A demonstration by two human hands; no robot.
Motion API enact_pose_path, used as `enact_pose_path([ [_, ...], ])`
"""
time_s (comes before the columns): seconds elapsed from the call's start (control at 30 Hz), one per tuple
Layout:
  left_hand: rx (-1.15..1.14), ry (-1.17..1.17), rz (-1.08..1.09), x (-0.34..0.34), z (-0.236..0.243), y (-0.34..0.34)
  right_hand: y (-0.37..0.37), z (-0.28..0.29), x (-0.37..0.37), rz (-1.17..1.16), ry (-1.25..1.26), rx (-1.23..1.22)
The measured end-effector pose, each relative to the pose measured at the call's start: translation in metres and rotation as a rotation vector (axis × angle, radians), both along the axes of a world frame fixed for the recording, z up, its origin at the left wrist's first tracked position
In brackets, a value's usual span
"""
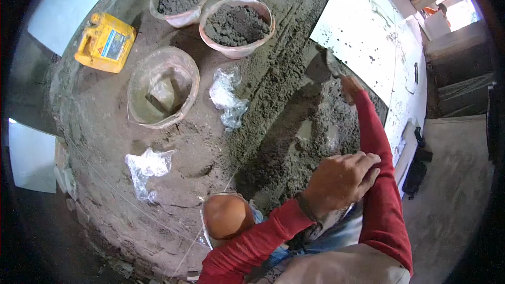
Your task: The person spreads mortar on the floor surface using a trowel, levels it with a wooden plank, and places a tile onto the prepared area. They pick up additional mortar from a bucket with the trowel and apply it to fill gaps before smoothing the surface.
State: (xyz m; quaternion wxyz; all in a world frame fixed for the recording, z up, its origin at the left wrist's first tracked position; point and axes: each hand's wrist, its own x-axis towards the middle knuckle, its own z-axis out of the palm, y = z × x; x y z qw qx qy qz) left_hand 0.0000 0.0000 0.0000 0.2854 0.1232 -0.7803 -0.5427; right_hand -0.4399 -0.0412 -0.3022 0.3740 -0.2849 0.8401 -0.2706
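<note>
My right hand [350,87] grips a trowel [321,66] at the far end of a wet mortar bed [284,158], beside the edge of a large white tile [355,23]. My left hand [344,181] is lower down, near my right forearm, with loosely bent fingers and nothing visible in them. An orange rounded pad [226,215], apparently at my knee, lies below the mortar by my left sleeve. A crumpled plastic bag [226,100] rests left of the mortar.
Two mortar buckets [236,26] [179,2] stand at the top, near a yellow jerrycan [105,42] and a bucket of murky liquid [163,89]. A second plastic bag [148,171] and strings cross the lower left. White panels stand at left; steps are at right.
</note>
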Motion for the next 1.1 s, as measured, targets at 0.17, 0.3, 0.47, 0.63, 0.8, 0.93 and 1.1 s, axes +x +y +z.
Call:
enact_pose_path([
  [0.17, -0.035, 0.021, -0.028, -0.001, -0.011, 0.012, 0.015, 0.001, 0.044, 0.332, 0.251, 0.102],
  [0.3, -0.013, -0.042, -0.003, -0.012, -0.019, -0.002, 0.025, 0.108, 0.167, 0.291, 0.024, 0.299],
  [0.47, 0.001, -0.023, -0.051, -0.024, -0.01, 0.012, 0.049, 0.132, 0.096, 0.585, 0.268, 0.347],
  [0.63, 0.041, 0.013, -0.057, -0.019, -0.019, 0.037, 0.016, 0.056, 0.119, 0.455, 0.268, 0.351],
  [0.8, -0.019, 0.006, -0.056, -0.027, -0.02, 0.036, 0.075, 0.049, 0.166, 0.914, 0.552, 0.062],
  [0.93, -0.055, -0.063, -0.008, -0.021, -0.028, 0.019, 0.085, 0.096, 0.231, 0.643, 0.648, 0.132],
  [1.1, -0.043, -0.037, -0.101, -0.031, -0.022, 0.047, 0.115, 0.063, 0.151, 0.228, 0.878, 0.137],
])
